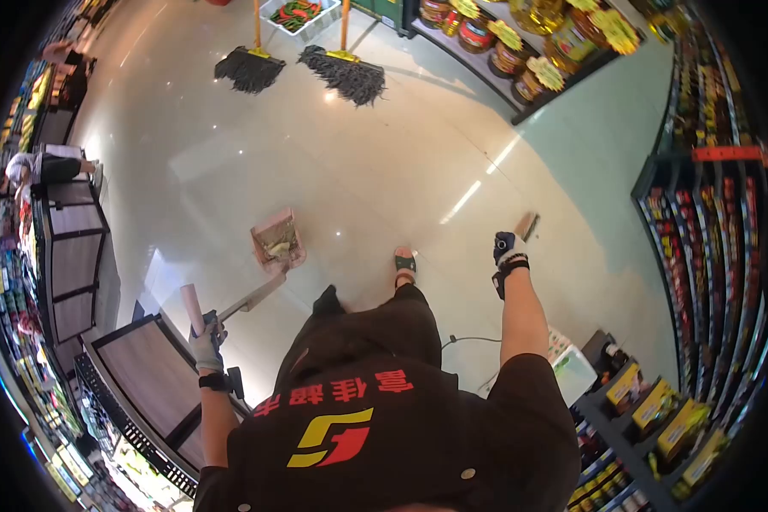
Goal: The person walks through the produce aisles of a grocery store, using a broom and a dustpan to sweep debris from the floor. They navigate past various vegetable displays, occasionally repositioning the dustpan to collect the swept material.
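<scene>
My left hand [206, 341], in a grey glove, is closed round the handle of a long-handled dustpan [298, 253]. The pinkish pan rests on the floor ahead of my feet, with pale scraps inside. Out to the right, my right hand [509, 247], in a dark glove, is closed on what looks like a broom [531, 225]. Only the small brush end shows past my knuckles, near the floor; the handle is mostly hidden by my hand.
Two dark mops [343, 75] stand ahead beside a white crate [302, 19] of peppers. Shelves of jars [508, 60] are at the far right. A person [43, 168] leans by the left shelves. A dark-framed display stand [145, 367] is close to my left arm. A white box [573, 375] sits behind my right arm.
</scene>
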A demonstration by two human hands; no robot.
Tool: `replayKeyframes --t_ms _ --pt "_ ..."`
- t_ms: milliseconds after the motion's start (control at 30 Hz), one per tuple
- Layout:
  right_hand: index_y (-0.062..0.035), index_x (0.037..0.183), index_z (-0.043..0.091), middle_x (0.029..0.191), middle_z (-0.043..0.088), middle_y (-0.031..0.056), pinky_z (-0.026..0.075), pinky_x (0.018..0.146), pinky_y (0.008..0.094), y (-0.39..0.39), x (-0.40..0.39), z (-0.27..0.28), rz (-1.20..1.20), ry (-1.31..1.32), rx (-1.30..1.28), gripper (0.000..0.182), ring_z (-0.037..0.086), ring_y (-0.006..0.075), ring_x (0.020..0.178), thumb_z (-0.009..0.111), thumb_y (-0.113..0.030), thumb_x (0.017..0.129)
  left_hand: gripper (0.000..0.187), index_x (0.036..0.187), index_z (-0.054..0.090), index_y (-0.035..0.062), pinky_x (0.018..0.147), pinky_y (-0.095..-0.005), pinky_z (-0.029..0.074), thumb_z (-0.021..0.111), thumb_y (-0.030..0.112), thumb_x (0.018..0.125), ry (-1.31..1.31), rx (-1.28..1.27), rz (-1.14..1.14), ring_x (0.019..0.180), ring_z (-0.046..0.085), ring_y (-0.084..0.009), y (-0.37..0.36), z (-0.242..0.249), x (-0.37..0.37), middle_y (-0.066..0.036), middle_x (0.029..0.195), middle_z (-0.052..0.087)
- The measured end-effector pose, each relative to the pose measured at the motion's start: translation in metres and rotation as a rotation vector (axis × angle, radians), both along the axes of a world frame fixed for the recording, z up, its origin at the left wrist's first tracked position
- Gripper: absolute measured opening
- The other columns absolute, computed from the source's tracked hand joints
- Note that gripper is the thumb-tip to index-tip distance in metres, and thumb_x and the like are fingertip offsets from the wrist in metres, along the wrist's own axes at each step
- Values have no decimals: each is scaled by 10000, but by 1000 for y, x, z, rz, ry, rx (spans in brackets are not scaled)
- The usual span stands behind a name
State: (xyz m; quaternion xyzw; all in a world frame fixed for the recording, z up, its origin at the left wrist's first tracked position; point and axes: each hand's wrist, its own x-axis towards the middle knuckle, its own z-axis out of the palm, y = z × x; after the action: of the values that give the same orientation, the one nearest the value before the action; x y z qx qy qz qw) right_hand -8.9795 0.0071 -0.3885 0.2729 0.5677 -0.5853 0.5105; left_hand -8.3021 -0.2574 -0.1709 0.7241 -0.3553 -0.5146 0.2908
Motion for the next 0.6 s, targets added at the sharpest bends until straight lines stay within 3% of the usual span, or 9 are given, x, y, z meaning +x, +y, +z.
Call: replayKeyframes --t_ms 33,133,200,233,367,433,500,567,600 --pt "-166 565 436 470 416 -10 309 354 282 -51 4 16 -35 95 117 267 400 151 373 592 -109 772 190 992 620 58 550 -269 509 604 29 805 22 -28 15 650 584 -117 -10 -1 -2 -31 809 623" --pt "-157 569 462 480 457 6 341 352 281 -160 0 24 135 74 90 244 426 152 369 622 -98 744 234 1032 609 50 566 -266 516 601 14 800 52 -36 64 689 595 -116 -34 -4 -3 -35 871 634" --pt "-153 567 450 466 440 28 347 359 296 -230 6 16 458 194 233 242 459 173 383 605 -106 746 265 1058 601 42 582 -259 518 602 8 795 61 -14 76 699 597 -114 -53 5 -8 -37 885 637" --pt "-125 567 448 466 444 45 332 346 288 -262 19 9 312 146 189 237 452 175 374 609 -61 728 265 1058 601 42 582 -259 518 602 8 795 62 -12 95 699 597 -114 -65 8 -11 -37 885 637" --pt "-102 570 447 467 445 65 322 330 286 -360 89 19 520 188 178 230 440 171 359 590 -2 720 271 1062 601 31 561 -242 497 622 22 792 21 -18 128 658 581 -108 -113 2 16 -36 845 623" --pt "-96 609 457 471 438 61 323 327 293 -404 133 8 445 68 123 194 440 181 360 592 -15 722 272 1061 602 27 546 -235 483 630 27 790 68 -23 130 636 570 -104 -152 -8 32 -32 824 616" --pt "-178 543 342 443 353 -3 234 322 280 -456 198 27 611 96 191 297 348 163 336 495 -98 785 231 1035 611 20 518 -246 478 639 39 806 67 -19 112 610 576 -119 -184 -8 50 -41 770 621" --pt "-174 563 362 460 372 13 266 332 289 -497 243 -23 558 -33 90 275 360 165 344 497 -105 793 234 1032 611 17 520 -242 475 640 32 801 73 -21 105 599 567 -118 -217 -13 76 -43 769 619" --pt "-175 565 369 464 379 17 284 336 294 -524 272 0 576 20 145 274 369 167 348 504 -102 791 236 1031 610 14 519 -243 472 638 26 798 78 -38 91 599 566 -118 -232 -15 88 -42 767 617"
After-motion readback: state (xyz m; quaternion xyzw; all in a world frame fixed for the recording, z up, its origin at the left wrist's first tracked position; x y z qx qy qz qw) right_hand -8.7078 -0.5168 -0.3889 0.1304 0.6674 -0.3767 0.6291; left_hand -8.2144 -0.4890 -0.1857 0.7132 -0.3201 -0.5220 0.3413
